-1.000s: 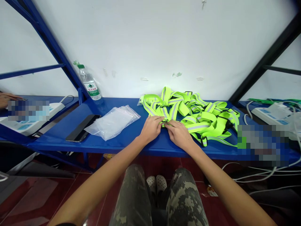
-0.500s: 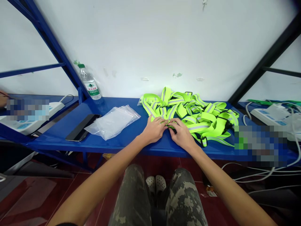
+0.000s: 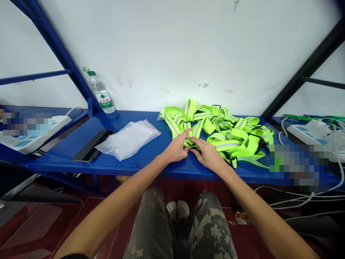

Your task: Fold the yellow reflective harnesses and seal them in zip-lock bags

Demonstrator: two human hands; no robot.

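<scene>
A tangled pile of neon-yellow reflective straps, with grey stripes and black buckles, lies on the blue table. At its near left side, my left hand and my right hand meet with fingertips close together. Between them they hold part of a reflective strap, mostly hidden beneath the fingers. The fingers of my left hand are fairly straight and pressed together. My right hand curves over the strap from the other side, thumb toward me.
Left of my hands lie clear plastic bags, partly over a black phone. A water bottle stands by the wall. White power strips and cables are at the right; another white device sits at the far left.
My fingers have straightened and shifted on the strap, those of my left hand now reaching farther forward. The pile stays where it was.
</scene>
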